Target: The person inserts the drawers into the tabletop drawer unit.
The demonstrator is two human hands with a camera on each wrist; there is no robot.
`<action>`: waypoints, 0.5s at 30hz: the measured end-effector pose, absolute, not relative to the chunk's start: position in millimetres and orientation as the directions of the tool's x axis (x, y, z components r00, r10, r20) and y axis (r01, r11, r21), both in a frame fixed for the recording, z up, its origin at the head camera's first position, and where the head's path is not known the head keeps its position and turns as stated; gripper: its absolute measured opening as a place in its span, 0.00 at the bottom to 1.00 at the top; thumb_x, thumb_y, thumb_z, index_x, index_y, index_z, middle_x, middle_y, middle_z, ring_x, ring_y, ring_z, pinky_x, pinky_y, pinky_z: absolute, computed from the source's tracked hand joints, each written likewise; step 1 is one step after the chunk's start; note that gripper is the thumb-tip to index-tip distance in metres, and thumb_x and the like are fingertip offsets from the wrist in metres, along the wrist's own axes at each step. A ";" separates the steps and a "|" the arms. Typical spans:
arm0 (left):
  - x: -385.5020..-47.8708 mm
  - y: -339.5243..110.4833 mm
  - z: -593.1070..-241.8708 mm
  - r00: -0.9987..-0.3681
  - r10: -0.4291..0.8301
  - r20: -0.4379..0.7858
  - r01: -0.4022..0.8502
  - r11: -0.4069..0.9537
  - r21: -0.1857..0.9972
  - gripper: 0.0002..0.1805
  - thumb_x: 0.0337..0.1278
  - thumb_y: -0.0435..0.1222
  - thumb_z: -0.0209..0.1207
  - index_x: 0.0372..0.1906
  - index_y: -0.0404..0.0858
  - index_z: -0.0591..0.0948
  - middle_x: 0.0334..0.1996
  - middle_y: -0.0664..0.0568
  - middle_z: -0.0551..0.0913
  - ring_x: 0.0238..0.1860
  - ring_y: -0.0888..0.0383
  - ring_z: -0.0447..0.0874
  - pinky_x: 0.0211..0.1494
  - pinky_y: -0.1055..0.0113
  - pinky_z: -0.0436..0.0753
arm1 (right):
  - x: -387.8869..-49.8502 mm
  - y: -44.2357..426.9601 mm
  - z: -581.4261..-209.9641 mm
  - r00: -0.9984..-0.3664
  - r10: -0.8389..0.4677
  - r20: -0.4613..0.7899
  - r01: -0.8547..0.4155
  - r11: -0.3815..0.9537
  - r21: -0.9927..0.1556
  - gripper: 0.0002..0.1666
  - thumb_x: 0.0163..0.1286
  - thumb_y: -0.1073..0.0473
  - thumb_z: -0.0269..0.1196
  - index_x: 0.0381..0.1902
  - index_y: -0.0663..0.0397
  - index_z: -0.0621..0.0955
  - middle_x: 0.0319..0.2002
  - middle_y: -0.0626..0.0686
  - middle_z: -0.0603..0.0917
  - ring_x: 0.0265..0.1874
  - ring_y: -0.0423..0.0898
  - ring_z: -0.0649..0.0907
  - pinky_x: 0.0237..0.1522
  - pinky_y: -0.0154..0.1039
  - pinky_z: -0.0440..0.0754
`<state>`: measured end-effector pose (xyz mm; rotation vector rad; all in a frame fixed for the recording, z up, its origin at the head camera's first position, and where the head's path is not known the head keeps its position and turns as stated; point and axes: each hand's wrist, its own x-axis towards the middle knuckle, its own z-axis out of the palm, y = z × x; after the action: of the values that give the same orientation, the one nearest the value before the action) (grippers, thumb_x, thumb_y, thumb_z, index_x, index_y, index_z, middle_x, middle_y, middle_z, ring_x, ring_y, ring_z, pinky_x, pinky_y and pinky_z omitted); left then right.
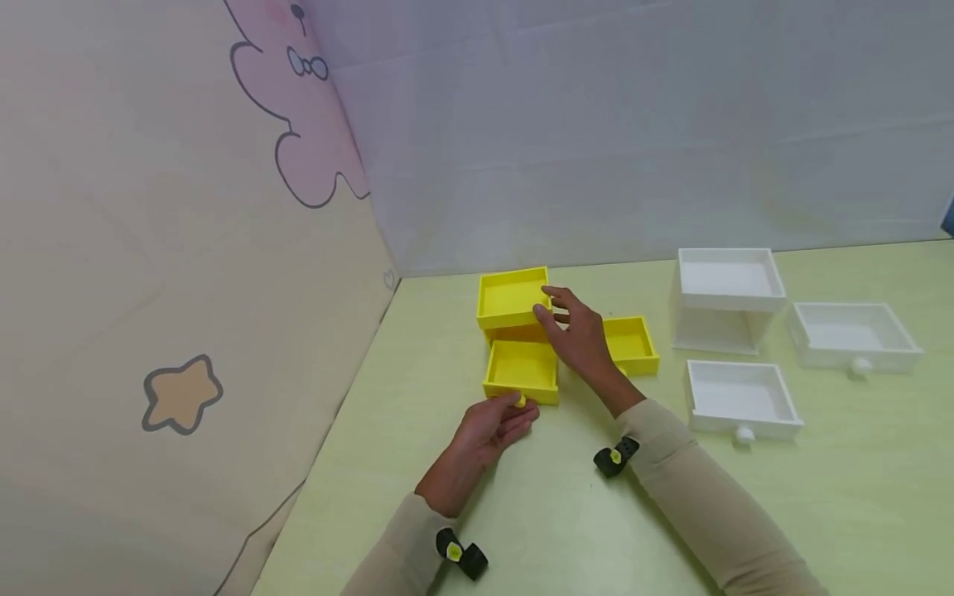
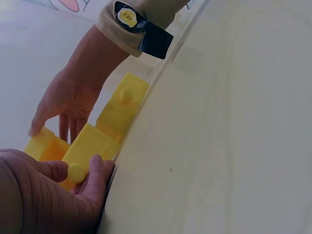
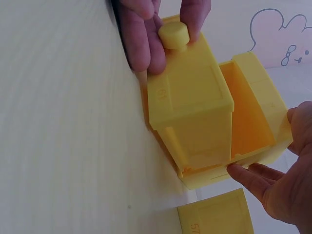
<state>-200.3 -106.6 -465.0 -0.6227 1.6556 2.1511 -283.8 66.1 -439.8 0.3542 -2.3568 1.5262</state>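
A small yellow cabinet (image 1: 514, 291) with a recessed top stands near the back of the table. One yellow drawer (image 1: 524, 364) sits partly in its opening, its front end sticking out towards me. My left hand (image 1: 483, 432) pinches the round knob (image 2: 76, 173) of that drawer between thumb and fingers. Against the cabinet's right side and top front corner rests my right hand (image 1: 581, 338), fingers extended and spread from the thumb. A second yellow drawer (image 1: 630, 341) lies just right of the cabinet, partly behind my right hand.
Farther right stands a white cabinet (image 1: 730, 277) with an empty lower opening. Two loose white drawers lie by it, a front drawer (image 1: 741, 393) and a right-hand drawer (image 1: 853, 327). A pale curtain (image 1: 633, 149) hangs behind the table, and a printed cloth (image 1: 186, 248) borders its left side.
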 end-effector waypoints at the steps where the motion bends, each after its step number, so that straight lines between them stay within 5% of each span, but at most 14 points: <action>1: -200.6 -106.1 -465.3 -0.842 0.011 -0.540 -0.525 -0.253 0.813 0.17 0.68 0.40 0.61 0.51 0.29 0.80 0.43 0.41 0.88 0.43 0.52 0.89 0.45 0.65 0.84 | -283.8 66.3 -440.1 -0.919 -0.039 0.391 -0.373 0.405 -0.835 0.28 0.76 0.47 0.58 0.68 0.52 0.73 0.61 0.63 0.78 0.54 0.61 0.83 0.47 0.54 0.83; 15: -203.8 -106.1 -466.6 -0.858 0.031 -0.513 -0.502 -0.268 0.822 0.20 0.69 0.40 0.60 0.57 0.30 0.77 0.46 0.41 0.87 0.47 0.50 0.88 0.49 0.62 0.84 | -283.2 65.2 -440.0 -0.923 -0.041 0.383 -0.363 0.426 -0.829 0.27 0.77 0.47 0.57 0.68 0.52 0.72 0.63 0.61 0.77 0.57 0.60 0.81 0.51 0.56 0.81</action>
<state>-203.8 -106.1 -466.6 -0.5765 1.6441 2.1844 -283.2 65.2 -440.0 0.3491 -2.3794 1.4951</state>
